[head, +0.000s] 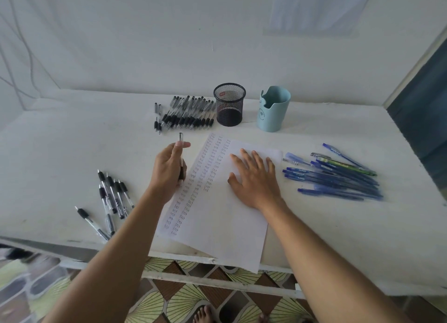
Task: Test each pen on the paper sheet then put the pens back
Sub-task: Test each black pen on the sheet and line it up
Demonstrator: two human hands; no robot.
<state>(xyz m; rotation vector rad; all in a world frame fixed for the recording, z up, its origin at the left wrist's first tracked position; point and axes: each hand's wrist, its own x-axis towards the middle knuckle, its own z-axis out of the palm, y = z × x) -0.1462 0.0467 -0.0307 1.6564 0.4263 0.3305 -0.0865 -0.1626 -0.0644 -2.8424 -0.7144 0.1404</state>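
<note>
At the left edge of the paper sheet (217, 216), your left hand (168, 169) gripped one black pen (181, 138) upright, fingers curled round its barrel and the thumb over its upper part, its clear top poking out above the hand. The tip pointed down near the columns of small test marks; whether it touched the sheet, I could not tell. Your right hand (254, 181) lay flat on the sheet's right half, fingers spread and straight, pressing it onto the white table (72, 141). The sheet's near corner hung over the table's front edge.

Behind your left hand, well apart from it, a row of black pens (188, 115) lay just beside a black mesh cup (229, 104), with a light blue cup (273, 109) near that. To your left, a loose group of black pens (112, 199) lay near the front edge. A pile of blue pens (338, 177) lay right of the sheet, near your right hand.
</note>
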